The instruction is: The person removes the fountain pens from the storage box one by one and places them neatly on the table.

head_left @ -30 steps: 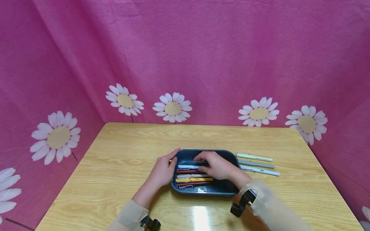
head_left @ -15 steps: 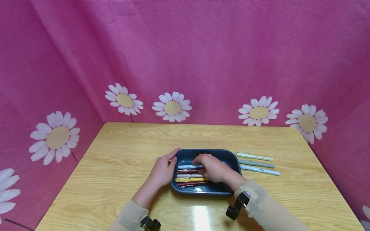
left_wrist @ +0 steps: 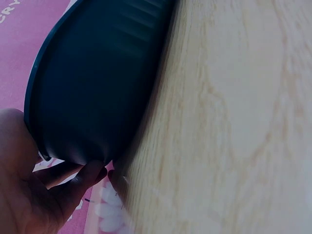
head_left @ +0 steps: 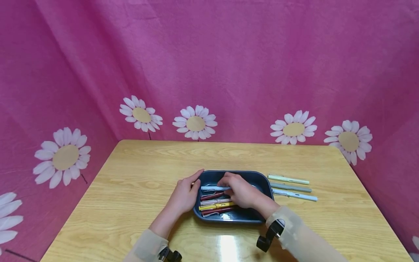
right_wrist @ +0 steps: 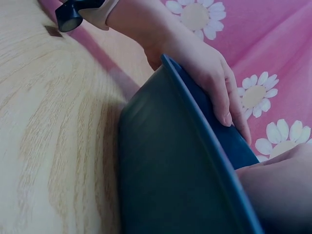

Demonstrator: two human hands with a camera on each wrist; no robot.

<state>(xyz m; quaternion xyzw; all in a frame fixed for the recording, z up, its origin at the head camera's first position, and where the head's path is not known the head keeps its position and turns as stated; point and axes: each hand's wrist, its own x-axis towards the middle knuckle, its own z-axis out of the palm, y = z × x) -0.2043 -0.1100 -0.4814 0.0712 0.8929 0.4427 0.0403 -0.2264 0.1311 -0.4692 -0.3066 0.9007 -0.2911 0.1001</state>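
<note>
My left hand point(head_left: 183, 194) lies along the left end of a dark blue tray point(head_left: 253, 215), its fingers and thumb fairly straight against the rim. In the left wrist view its fingertips touch the end wall. My right hand point(head_left: 242, 191) reaches down into the tray with bent fingers and pinches a light blue capped pen point(head_left: 211, 188); the hand covers the pen's right part. Nearer lie a tilted dark red pen point(head_left: 209, 197), a pale lilac pen point(head_left: 212, 202), a yellow pen point(head_left: 214, 206) and another dark red pen point(head_left: 216, 211), their right ends partly hidden by that hand.
Right of the tray, on the wooden table point(head_left: 147, 178), lie a pale green pen point(head_left: 289, 179), a grey-green pen point(head_left: 291, 187) and a light blue pen point(head_left: 296, 195), side by side. A pink daisy-printed curtain point(head_left: 235, 72) surrounds the table's back and sides.
My right hand has shifted slightly left over the pens. The farther dark red pen has swung aslant, and the pens nearer me have tilted slightly. The left hand stays put.
</note>
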